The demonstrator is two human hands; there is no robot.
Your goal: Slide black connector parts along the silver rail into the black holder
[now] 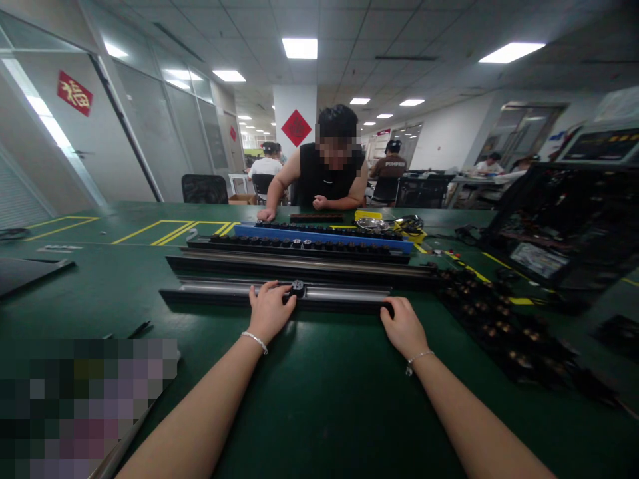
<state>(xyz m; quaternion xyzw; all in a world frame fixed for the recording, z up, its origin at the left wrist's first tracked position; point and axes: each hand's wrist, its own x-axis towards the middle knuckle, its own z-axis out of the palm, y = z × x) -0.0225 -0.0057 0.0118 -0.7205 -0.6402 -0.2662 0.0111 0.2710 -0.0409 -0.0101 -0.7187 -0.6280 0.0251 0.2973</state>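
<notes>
A long black rail with a silver metal strip (339, 293) lies across the green table in front of me. My left hand (269, 310) rests on the rail near its middle, fingers curled, with the thumb and fingers at a small black knob-like part (297, 288) sitting on the strip. My right hand (403, 326) grips the rail's near edge toward its right end, fingers wrapped over it. Both wrists wear thin bracelets.
A second black rail (299, 265) lies behind, then a row of black parts (299, 243) on a blue strip (324, 234). A heap of black parts (504, 322) lies at right. A person in a black top leans on the table's far side. A dark machine (564, 226) stands far right.
</notes>
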